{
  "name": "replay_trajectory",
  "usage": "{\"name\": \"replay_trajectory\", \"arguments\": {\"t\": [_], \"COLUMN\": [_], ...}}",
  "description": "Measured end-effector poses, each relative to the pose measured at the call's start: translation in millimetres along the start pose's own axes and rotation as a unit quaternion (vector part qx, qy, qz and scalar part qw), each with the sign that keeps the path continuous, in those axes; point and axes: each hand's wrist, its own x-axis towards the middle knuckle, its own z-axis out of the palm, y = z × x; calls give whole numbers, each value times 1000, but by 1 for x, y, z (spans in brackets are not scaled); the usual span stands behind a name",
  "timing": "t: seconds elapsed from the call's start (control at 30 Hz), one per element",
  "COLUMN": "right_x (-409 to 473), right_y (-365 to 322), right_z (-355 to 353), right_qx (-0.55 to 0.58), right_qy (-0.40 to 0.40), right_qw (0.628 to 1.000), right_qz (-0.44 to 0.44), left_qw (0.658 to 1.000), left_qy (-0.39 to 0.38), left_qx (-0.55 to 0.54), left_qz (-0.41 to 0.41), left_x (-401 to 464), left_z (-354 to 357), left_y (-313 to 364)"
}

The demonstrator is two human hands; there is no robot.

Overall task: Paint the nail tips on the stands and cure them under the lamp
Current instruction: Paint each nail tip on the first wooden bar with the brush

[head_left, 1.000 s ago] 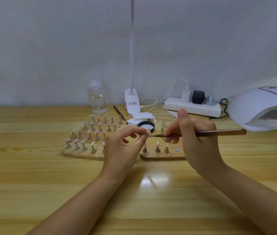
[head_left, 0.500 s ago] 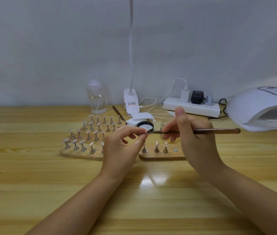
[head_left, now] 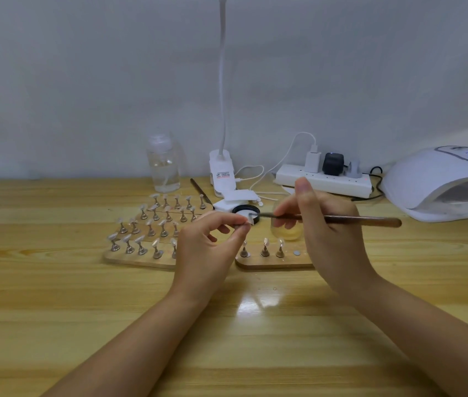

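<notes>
My left hand [head_left: 208, 243] pinches a small stand with a white nail tip [head_left: 249, 219] between thumb and forefinger, raised above the boards. My right hand [head_left: 325, 227] grips a thin brown brush [head_left: 350, 219] like a pen, its tip touching that nail tip. A wooden board [head_left: 141, 257] at the left carries several metal stands with nail tips. A smaller wooden board [head_left: 272, 262] below the hands carries three stands with tips and one bare metal disc. The white curing lamp [head_left: 439, 181] sits at the far right.
A black-rimmed gel pot [head_left: 244, 210] and a small glass cup of yellowish liquid [head_left: 287, 232] sit behind the hands. Further back stand a clear bottle [head_left: 164, 163], a white clip lamp [head_left: 221, 170], a power strip [head_left: 324, 179] with plugs, and a second brush [head_left: 201, 194].
The brush tip has slid left along the pinched nail tip, and both hands have drifted slightly left and away. The grips are unchanged.
</notes>
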Motion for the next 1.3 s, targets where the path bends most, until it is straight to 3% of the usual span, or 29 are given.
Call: {"name": "replay_trajectory", "arguments": {"t": [1.3], "right_x": [0], "right_y": [2], "right_z": [0], "right_qx": [0], "right_qy": [0], "right_qw": [1000], "right_qz": [4], "left_qw": [1000], "left_qy": [-8], "left_qx": [-3], "left_qz": [-19], "left_x": [2], "left_z": [1], "left_y": [-1]}}
